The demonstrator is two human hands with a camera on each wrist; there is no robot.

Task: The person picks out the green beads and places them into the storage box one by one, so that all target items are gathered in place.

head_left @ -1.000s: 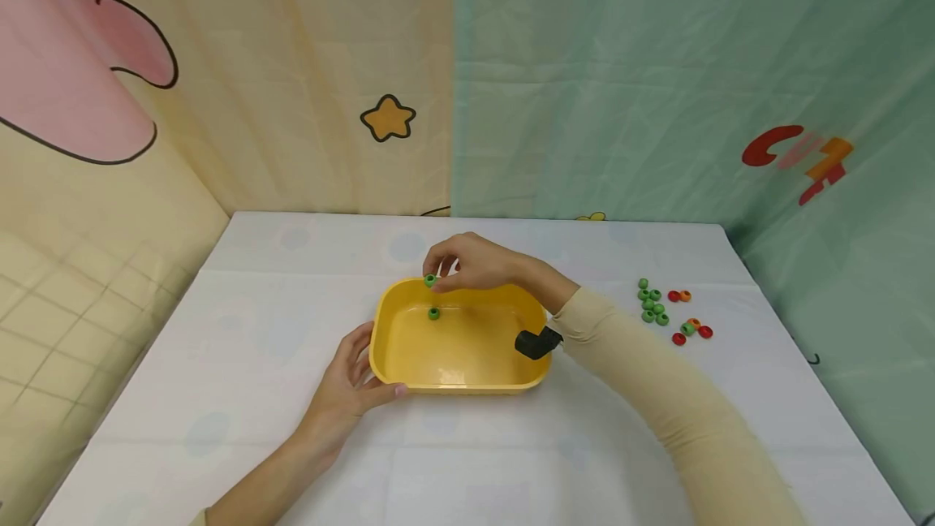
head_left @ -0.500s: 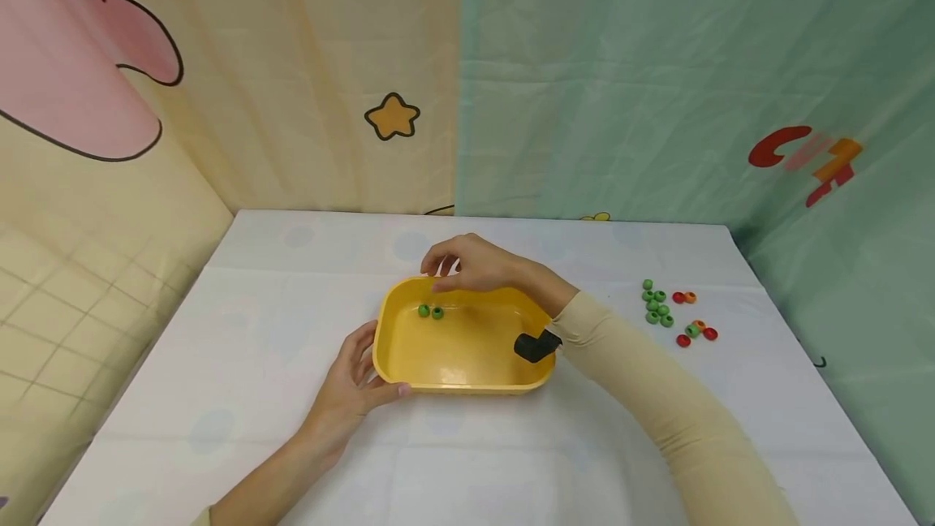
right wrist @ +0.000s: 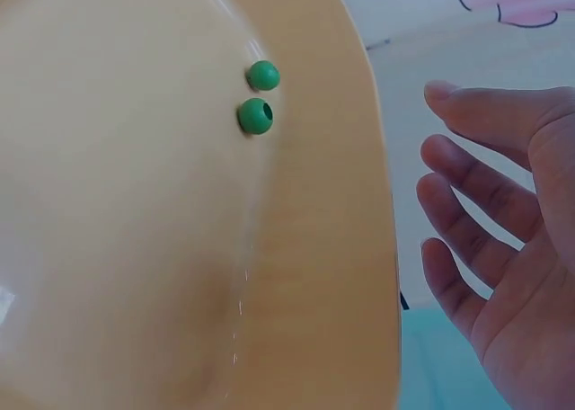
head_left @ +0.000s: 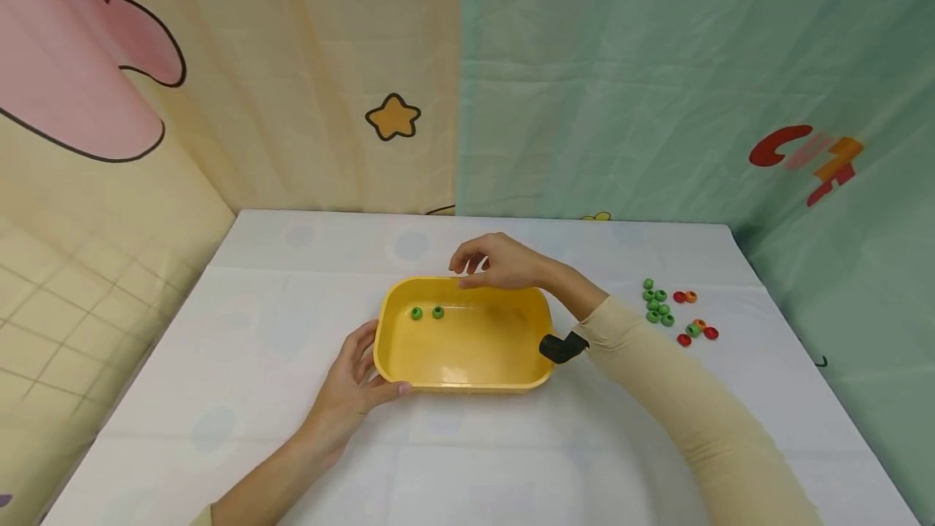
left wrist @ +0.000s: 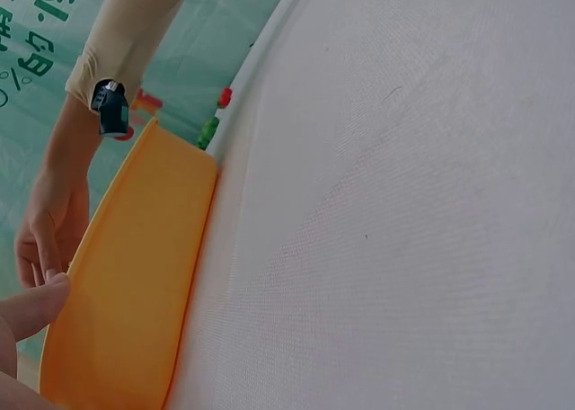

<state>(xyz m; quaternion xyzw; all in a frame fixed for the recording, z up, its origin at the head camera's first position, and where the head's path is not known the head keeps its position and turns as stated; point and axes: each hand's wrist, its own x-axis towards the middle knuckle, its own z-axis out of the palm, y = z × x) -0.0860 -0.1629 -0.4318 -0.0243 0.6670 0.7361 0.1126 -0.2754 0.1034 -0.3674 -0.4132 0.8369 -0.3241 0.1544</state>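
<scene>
A yellow tray (head_left: 467, 351) sits mid-table with two green beads (head_left: 416, 312) (head_left: 437, 312) lying near its far left corner. My left hand (head_left: 363, 370) rests against the tray's front left corner, with the fingers straight along the side wall and the thumb on the front wall. In the left wrist view that thumb (left wrist: 34, 306) presses on the tray's wall (left wrist: 126, 284). My right hand (head_left: 488, 262) hovers over the tray's far rim, empty, with loosely spread fingers. The right wrist view shows the two beads (right wrist: 263, 75) (right wrist: 255, 116) on the tray floor (right wrist: 126, 248) and my relaxed right hand (right wrist: 503, 248).
A loose cluster of green beads (head_left: 656, 306) lies on the white table (head_left: 241, 396) to the tray's right. Several red and orange beads (head_left: 694, 331) lie beside the cluster. A black device (head_left: 561, 346) is strapped to the right wrist. Fabric backdrops enclose the back and sides.
My right hand let go of the green bead, which now lies in the tray beside the first one. The hand then drifted right along the far rim. The left hand stayed put.
</scene>
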